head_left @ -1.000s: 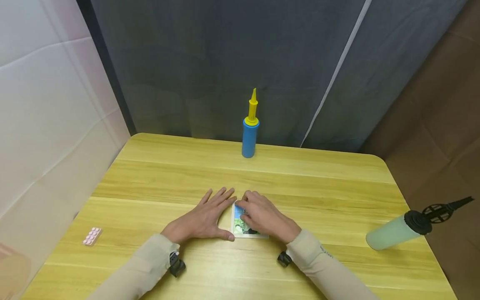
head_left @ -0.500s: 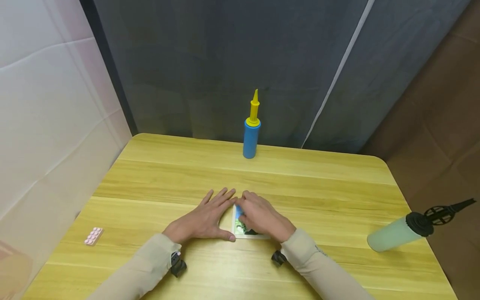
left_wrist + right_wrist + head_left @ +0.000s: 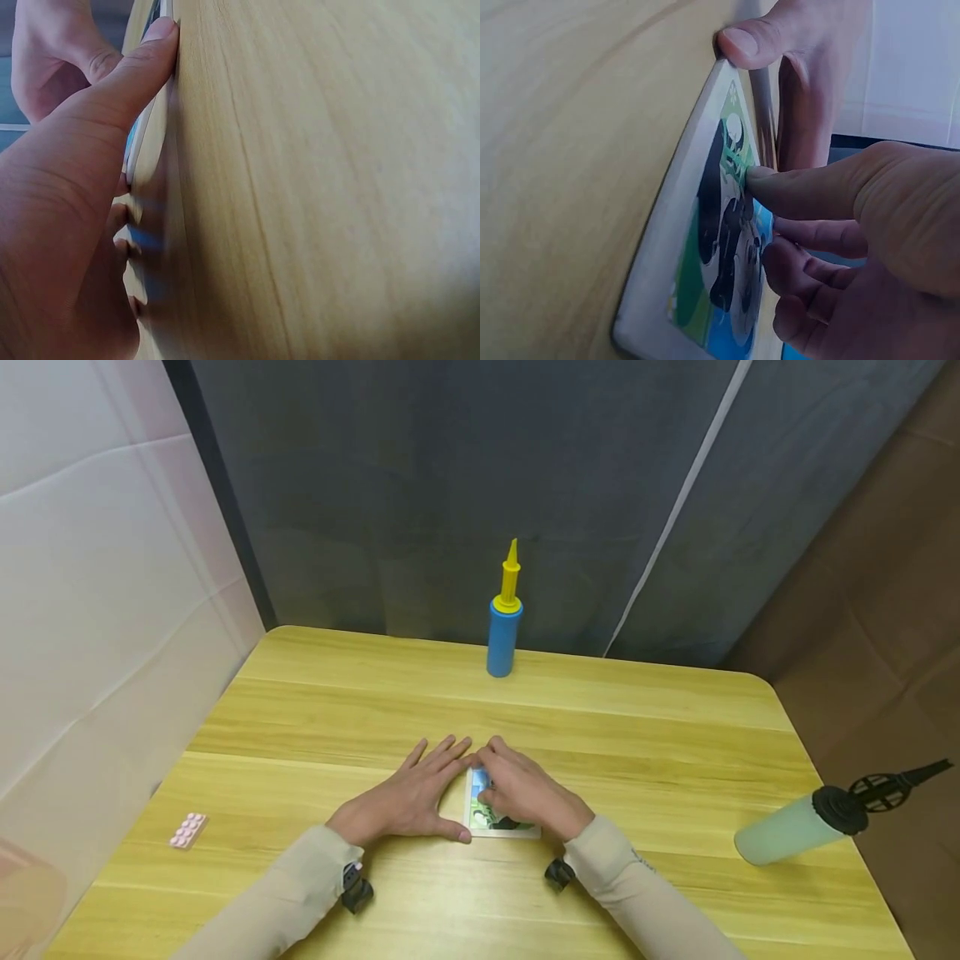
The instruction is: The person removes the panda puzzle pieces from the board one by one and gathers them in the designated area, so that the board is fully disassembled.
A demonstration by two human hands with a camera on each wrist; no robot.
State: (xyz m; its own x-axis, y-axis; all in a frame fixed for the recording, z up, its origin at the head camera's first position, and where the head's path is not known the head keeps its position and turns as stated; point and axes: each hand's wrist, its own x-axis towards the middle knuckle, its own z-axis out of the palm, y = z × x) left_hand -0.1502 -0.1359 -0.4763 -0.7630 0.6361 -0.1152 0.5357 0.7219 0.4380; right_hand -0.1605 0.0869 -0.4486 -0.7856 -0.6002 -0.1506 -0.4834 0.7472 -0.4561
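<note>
Left of the white-edged panda board (image 3: 480,815): pink studded brick (image 3: 187,831), then our left hand (image 3: 412,797) — spread, thumb at board corner. Board's on the table (image 3: 420,902). Our right hand (image 3: 525,787) is curled over it — we can't tell if pinching.

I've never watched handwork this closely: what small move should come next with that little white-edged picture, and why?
Probably a light press of the right hand's thumb on the picture: the thumb tip is at its printed face, and the left hand lies spread along its left edge, well placed to stop it sliding.
</note>
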